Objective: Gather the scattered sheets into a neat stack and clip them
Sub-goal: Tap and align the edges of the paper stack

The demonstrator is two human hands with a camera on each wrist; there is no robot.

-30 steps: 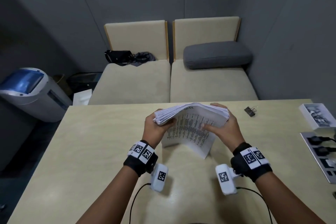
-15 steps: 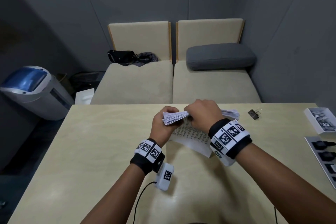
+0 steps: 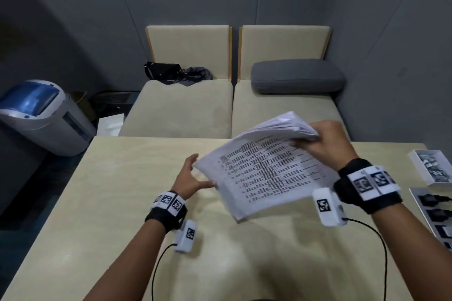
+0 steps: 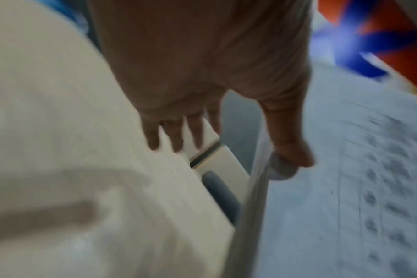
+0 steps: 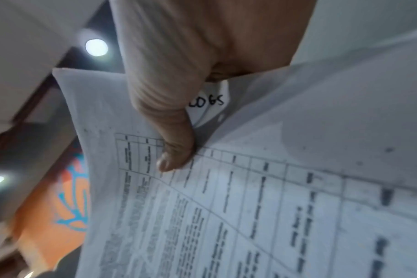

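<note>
Half a second ago both hands were bunched over the stack of sheets point(image 3: 266, 173) low at the table's far middle; now the right hand point(image 3: 322, 144) has lifted the stack up and to the right, and the left hand point(image 3: 193, 178) has come off it. The small black clip that lay to the right of the paper then cannot be seen now, with the raised hand and paper across that spot.

The table point(image 3: 110, 203) is pale wood. At its right edge sits a white box point(image 3: 415, 156) of small dark items, and nearer, a tray point(image 3: 415, 193) with black plugs. Beyond the far edge stand two beige seats point(image 3: 183, 110), a black bag point(image 3: 163, 73) on the left one and a grey cushion point(image 3: 297, 76) on the right one. A blue-topped bin point(image 3: 41, 115) stands on the floor at the left. The walls are grey.

The right hand is clamped on the stack's far right corner, thumb point(image 5: 176, 150) pressed on the printed top page, fingers curled underneath. The stack hangs tilted above the table, its near corner drooping. The left hand is spread with fingers straight, just beside the stack's left edge; its thumb point(image 4: 291, 143) looks to touch that edge, but blur makes this uncertain.
</note>
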